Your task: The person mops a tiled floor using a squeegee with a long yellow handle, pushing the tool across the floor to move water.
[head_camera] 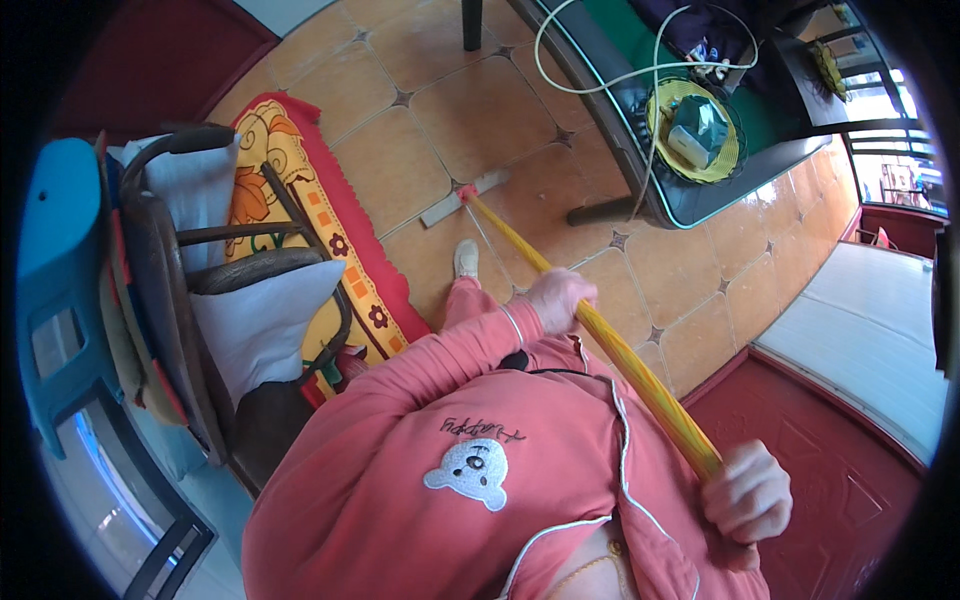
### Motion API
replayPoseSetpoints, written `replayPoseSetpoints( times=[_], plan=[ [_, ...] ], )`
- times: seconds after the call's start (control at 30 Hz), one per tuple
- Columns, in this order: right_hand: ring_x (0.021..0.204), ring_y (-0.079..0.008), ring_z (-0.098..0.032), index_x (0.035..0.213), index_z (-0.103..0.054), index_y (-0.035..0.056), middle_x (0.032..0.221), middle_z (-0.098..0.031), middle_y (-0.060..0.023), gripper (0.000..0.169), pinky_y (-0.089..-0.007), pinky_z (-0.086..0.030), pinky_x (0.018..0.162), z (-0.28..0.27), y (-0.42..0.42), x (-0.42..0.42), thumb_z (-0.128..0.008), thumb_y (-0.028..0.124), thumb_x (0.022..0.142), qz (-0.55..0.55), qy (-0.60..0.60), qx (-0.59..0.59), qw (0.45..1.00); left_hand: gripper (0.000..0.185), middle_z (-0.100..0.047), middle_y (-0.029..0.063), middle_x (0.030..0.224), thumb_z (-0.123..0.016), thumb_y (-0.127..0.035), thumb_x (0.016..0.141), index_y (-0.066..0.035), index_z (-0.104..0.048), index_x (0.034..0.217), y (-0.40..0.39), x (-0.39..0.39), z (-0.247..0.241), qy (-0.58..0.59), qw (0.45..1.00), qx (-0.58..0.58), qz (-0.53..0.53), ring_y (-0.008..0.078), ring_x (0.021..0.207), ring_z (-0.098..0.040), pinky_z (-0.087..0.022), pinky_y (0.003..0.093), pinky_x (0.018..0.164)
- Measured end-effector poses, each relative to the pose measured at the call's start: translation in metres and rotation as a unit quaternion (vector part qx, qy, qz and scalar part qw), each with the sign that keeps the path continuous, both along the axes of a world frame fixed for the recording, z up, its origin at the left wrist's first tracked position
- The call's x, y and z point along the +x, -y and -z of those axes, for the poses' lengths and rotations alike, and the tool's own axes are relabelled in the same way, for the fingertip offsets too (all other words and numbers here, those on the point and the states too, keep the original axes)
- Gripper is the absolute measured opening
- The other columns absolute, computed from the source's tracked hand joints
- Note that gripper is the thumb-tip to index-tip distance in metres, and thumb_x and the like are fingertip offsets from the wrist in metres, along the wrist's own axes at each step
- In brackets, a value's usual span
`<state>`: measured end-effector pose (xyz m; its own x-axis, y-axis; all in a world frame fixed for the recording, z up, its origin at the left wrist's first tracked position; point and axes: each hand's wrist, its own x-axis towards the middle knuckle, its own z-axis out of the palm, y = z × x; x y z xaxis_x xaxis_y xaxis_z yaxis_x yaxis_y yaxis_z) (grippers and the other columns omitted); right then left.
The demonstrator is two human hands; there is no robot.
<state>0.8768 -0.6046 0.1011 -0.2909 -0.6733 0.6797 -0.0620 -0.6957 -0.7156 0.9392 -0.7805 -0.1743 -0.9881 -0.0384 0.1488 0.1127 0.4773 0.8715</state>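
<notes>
My left hand (561, 301) is closed around the middle of a yellow mop handle (637, 367). Near the handle's upper end, at the lower right, my right hand (746, 493) grips it too. The handle slants away to a pink joint on a flat, pale mop head (450, 207), which lies on the brown tiled floor (480, 112). One light shoe (466, 259) shows just on the near side of the mop head. The mop head's far end reaches toward the leg of a glass-topped table.
A glass-topped table (679, 217) with a yellow basket (694, 169) and a looped white cable (600, 88) stands at the upper right. To the left are a chair with white cushions (255, 322), a patterned red-edged rug (360, 247) and a blue plastic stool (56, 225). A dark red panelled cabinet (795, 442) is at the lower right.
</notes>
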Motion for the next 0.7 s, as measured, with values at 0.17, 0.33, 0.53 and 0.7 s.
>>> replayPoseSetpoints(
  times=[0.17, 0.33, 0.53, 0.7],
  plan=[
    [0.043, -0.0143, -0.051, 0.076, -0.044, 0.0064, 0.060, -0.051, -0.0021, 0.027, -0.0267, -0.043, 0.038, 0.023, 0.080, 0.005, -0.065, 0.020, 0.087, 0.099, -0.019, -0.085, 0.991, 0.022, -0.054, 0.0081, 0.061, -0.070, -0.013, 0.069, -0.012, -0.050, 0.061, 0.075, -0.018, 0.024, -0.066, 0.996, 0.000, -0.059, 0.0300, 0.061, -0.055, -0.043, 0.0393, 0.056],
    [0.042, -0.0156, -0.049, 0.073, -0.039, 0.0075, 0.060, -0.049, -0.0020, 0.033, -0.0279, -0.042, 0.039, 0.035, 0.136, -0.003, -0.064, 0.024, 0.088, 0.141, -0.031, -0.116, 0.983, 0.024, -0.052, 0.0093, 0.060, -0.070, -0.015, 0.070, -0.009, -0.049, 0.061, 0.126, -0.034, 0.023, -0.045, 0.996, -0.025, -0.079, 0.0298, 0.060, -0.054, -0.043, 0.0385, 0.055],
    [0.052, -0.0245, -0.053, 0.075, -0.051, 0.0032, 0.063, -0.051, -0.0067, 0.019, -0.0370, -0.044, 0.048, 0.080, 0.144, -0.006, -0.067, 0.012, 0.078, 0.067, -0.126, 0.024, 0.990, 0.026, -0.054, 0.0064, 0.064, -0.073, -0.010, 0.054, -0.013, -0.049, 0.063, 0.193, -0.045, 0.079, -0.057, 0.992, -0.100, -0.053, 0.0298, 0.065, -0.055, -0.044, 0.0392, 0.058],
    [0.049, -0.0224, -0.052, 0.075, -0.053, -0.0001, 0.060, -0.051, -0.0065, 0.016, -0.0352, -0.043, 0.046, 0.068, 0.131, -0.005, -0.068, 0.004, 0.072, 0.024, -0.117, 0.038, 0.992, 0.035, -0.055, 0.0030, 0.065, -0.077, -0.011, 0.043, -0.017, -0.050, 0.064, 0.183, -0.038, 0.101, -0.078, 0.991, -0.105, -0.040, 0.0294, 0.068, -0.055, -0.043, 0.0396, 0.061]
  ],
)
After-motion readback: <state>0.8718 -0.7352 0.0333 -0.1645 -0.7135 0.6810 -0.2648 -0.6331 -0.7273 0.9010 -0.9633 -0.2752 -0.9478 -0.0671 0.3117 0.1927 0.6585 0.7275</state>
